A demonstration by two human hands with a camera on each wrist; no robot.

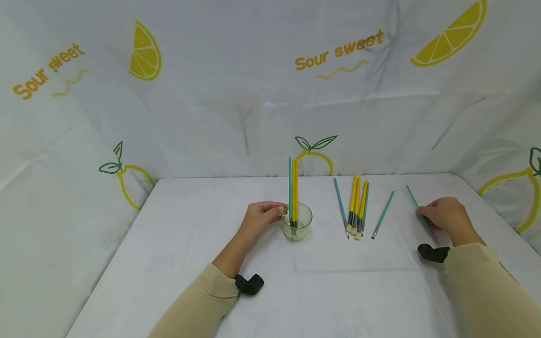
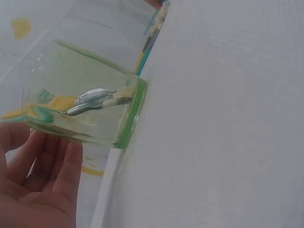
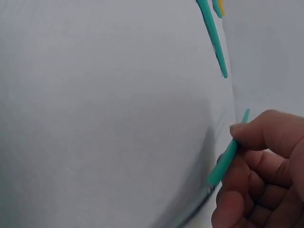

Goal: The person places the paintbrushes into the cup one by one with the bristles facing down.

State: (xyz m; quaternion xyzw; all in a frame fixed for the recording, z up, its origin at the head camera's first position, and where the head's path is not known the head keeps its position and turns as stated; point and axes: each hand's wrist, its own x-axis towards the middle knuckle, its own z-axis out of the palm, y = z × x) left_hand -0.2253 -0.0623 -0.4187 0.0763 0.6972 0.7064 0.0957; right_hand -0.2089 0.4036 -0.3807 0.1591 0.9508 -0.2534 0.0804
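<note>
A clear greenish glass [image 1: 297,232] stands upright on the white table, with a teal paintbrush and yellow paintbrushes [image 1: 294,188] in it, bristles down. At its left rim, my left hand [image 1: 264,218] pinches the glass between thumb and fingers. Seen from the left wrist, the bristles rest near the base of the glass [image 2: 128,128]. Far to the right, my right hand [image 1: 450,216] holds a teal paintbrush [image 1: 413,197] by its handle. In the right wrist view, thumb and fingers pinch this brush [image 3: 223,164], its metal ferrule pointing toward the lower left.
Between the hands lie several yellow paintbrushes [image 1: 357,199], with a teal brush [image 1: 340,202] to their left and another teal brush [image 1: 383,213] to their right. A white cloth with lemon prints [image 1: 236,94] hangs behind the table [image 1: 329,300].
</note>
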